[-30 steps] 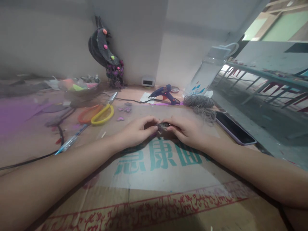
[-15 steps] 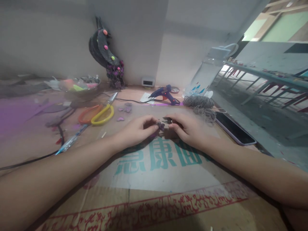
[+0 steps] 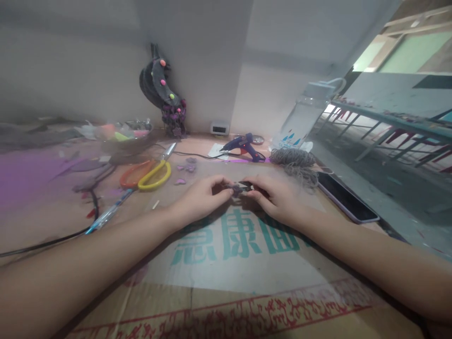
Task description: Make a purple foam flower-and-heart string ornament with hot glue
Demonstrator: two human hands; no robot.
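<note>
Above the teal lettering on the cardboard [image 3: 226,273], my two hands meet almost fingertip to fingertip. My left hand [image 3: 206,195] pinches a small, dark purple flower-like piece [image 3: 235,189] between thumb and forefinger. In my right hand [image 3: 277,195] are small dark snips [image 3: 245,185] with pointed metal tips, mostly covered by the fingers. Their tips reach the purple piece; blur hides whether the blades are around it or beside it. A few loose purple pieces [image 3: 190,165] lie beyond my left hand.
Scissors [image 3: 155,176] and a pen [image 3: 109,212] lie left. At the back stand a blue glue gun [image 3: 243,145], a small digital clock [image 3: 219,128] and a grey crescent ornament [image 3: 158,84]. Grey yarn [image 3: 293,160], a water bottle [image 3: 303,115] and a phone [image 3: 348,197] are right.
The snips in my right hand have closed the gap to the purple piece and now meet it. The whole view has shifted slightly, so things appear lower.
</note>
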